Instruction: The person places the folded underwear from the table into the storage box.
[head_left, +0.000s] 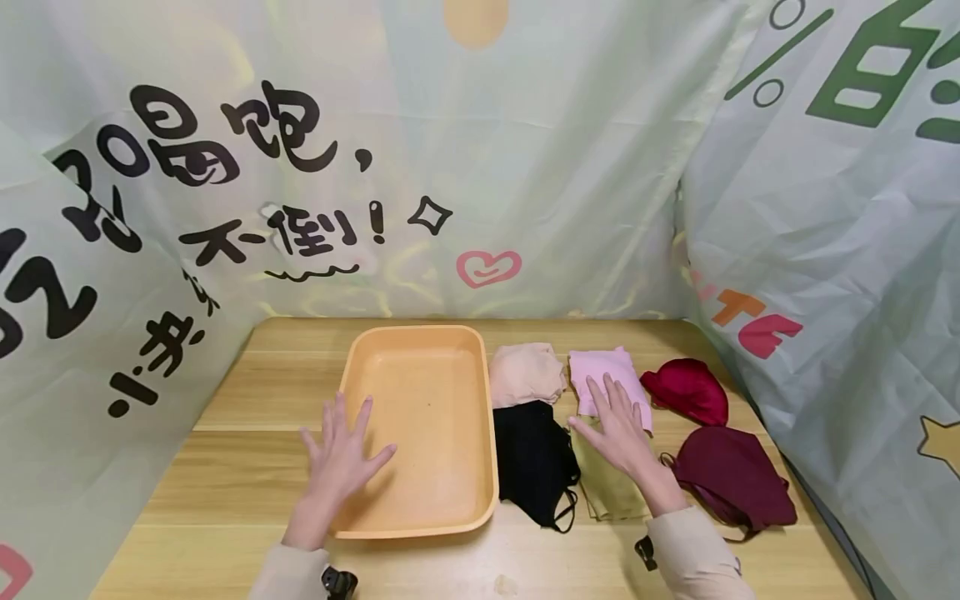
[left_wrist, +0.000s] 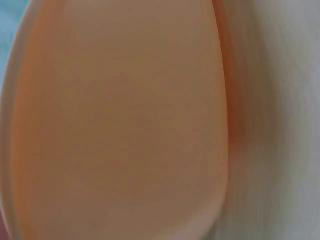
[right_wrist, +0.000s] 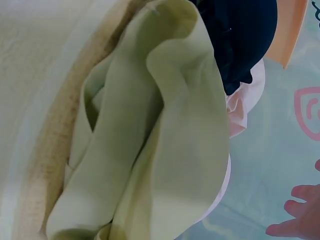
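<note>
My left hand hovers at the left side of a shallow orange plastic tray, fingers spread and holding nothing. The left wrist view shows the bare inside of the tray. Over the folded garments my right hand is spread too, overlapping a lavender folded cloth and an olive-green folded garment. In the right wrist view the olive garment fills the middle, and fingertips show at lower right. A black strapped garment lies between tray and olive garment.
A pale pink folded cloth lies behind the black garment, against the tray's right side. At the right are a shiny red cup-shaped garment and a maroon strapped one. Printed fabric curtains enclose the wooden table.
</note>
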